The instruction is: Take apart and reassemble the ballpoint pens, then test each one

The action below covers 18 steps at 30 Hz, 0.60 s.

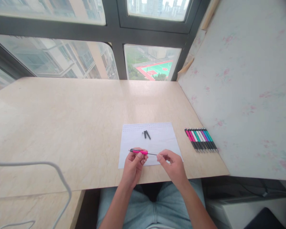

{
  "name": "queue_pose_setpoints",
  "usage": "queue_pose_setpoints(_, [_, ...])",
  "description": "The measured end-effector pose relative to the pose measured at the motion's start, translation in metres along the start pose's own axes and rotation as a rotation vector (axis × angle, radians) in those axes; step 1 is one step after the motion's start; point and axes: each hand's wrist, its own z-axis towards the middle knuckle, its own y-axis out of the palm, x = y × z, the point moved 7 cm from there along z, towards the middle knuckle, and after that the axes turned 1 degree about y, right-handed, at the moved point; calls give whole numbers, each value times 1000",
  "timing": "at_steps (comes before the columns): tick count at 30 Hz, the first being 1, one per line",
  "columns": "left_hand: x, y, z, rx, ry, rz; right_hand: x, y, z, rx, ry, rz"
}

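- The left hand [133, 163] is closed on a slim pink plastic pen barrel [138, 151]. Thumb and fingers pinch it so that it lies level above the knuckles.
- The right hand [173, 163] pinches the end of a thin dark refill rod [152, 154] between thumb and forefinger, with the other fingers curled in. The rod runs from these fingertips across into the barrel held by the left hand.
- Both hands are over the near edge of a white paper sheet [133, 135] on a pale marble-patterned desk [62, 127].
- Just beyond the hands, a few small black pen parts [146, 134] lie on the sheet.
- Well off to the right of the right hand, a row of coloured click pens with black grips [201, 139] lies side by side on the desk.
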Motion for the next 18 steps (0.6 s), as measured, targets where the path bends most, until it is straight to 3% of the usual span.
queue_pose_setpoints(18, [-1, -1, 0, 10, -50, -56, -5, 9, -1, -50, -2, 1])
